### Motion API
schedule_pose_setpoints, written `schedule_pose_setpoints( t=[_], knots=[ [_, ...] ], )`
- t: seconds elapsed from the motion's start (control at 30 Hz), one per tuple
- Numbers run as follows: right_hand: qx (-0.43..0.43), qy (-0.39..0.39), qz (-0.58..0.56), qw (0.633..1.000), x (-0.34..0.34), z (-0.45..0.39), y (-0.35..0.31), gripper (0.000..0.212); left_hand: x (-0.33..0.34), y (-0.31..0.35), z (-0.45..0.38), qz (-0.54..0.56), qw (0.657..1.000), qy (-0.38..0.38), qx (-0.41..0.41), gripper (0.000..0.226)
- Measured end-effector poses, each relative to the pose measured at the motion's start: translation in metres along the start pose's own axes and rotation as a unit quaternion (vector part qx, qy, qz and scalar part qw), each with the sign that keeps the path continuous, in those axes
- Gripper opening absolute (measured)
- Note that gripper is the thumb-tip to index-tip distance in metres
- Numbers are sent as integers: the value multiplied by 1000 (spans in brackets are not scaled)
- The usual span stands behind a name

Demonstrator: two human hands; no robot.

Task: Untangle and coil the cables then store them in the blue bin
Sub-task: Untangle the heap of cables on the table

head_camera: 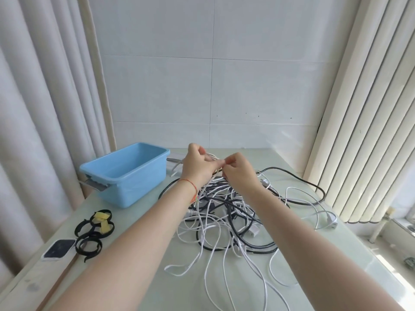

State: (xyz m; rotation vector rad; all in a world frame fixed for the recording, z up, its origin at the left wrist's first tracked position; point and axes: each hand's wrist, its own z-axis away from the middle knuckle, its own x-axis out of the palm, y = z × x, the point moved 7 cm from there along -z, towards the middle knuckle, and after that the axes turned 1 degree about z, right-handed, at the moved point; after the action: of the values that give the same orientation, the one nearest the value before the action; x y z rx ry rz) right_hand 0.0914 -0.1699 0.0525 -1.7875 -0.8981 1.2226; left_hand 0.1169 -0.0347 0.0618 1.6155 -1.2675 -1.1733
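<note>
- The left hand [197,166] is raised above the middle of the tabletop [139,261], its grip curled round a bunch of white cable strands lifted out of the pile.
- The right hand [238,170] sits just beside it, fingertips nearly touching the left's, thumb and forefinger pinched on a thin white strand.
- The cables [226,218], white and black, lie in one tangled heap across the middle of the tabletop, with loose white loops trailing toward the near edge and a black lead sweeping out to the right edge.
- The blue bin [125,173] stands near the far left corner, open side up, with no cable seen inside.
- Black strap ties [89,239], some with yellow tabs, lie by the left edge, nearer than the bin.
- A small dark-faced device [59,248] rests just beside the ties at the left edge.
</note>
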Motion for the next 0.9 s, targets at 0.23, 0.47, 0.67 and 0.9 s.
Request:
schedule_pose_setpoints(
  t=[0.23, 0.47, 0.67, 0.9],
  knots=[
    [73, 183, -54, 979, -57, -18, 28, 15, -9, -19, -3, -245, 967, -71, 26, 34],
    [153, 281, 8, 947, -123, -12, 54, 23, -95, -97, -11, -330, 929, 44, -161, 18],
    [152, 96, 299, 937, -73, -19, 36, 38, -35, -75, 2, 113, 958, -91, -246, 17],
    [-140, -57, 131, 980, 1, 11, -47, 33, 11, -3, 14, 45, 956, -265, -114, 26]
  ],
)
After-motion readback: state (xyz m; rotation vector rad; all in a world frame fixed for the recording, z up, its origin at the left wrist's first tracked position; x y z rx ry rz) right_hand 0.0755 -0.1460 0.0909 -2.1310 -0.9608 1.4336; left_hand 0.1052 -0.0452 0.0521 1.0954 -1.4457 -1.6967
